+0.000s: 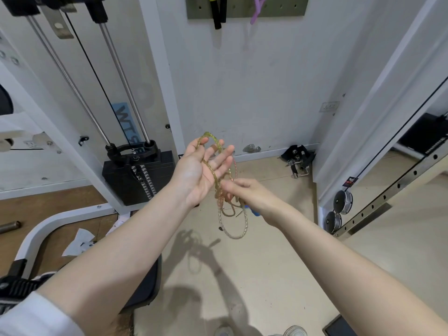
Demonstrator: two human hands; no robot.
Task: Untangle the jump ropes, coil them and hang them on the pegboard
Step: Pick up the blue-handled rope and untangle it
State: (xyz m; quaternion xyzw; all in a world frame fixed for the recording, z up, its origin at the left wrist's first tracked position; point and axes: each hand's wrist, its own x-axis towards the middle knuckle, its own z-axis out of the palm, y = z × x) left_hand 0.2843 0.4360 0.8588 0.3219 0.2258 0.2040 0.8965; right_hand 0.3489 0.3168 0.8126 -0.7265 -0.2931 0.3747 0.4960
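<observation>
The jump rope (pixel 219 180) hangs in loops between both hands, its long axis running down toward the floor (pixel 266 263). The left hand (pixel 201 170), fingers spread, carries the top loop; the right hand (pixel 244 192), just below, pinches the strands. The pegboard (pixel 278 8) lies above, well apart.

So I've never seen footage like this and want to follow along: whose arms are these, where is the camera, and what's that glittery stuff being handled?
The camera sits on a person's head, looking down at their own two bare arms in a gym corner. The left hand, palm up with fingers spread, has loops of a glittery translucent jump rope draped over it. The right hand pinches the same rope lower down, where loops dangle above the floor. On the wall above is a pegboard with other ropes already hanging. A weight stack stands to the left.
</observation>
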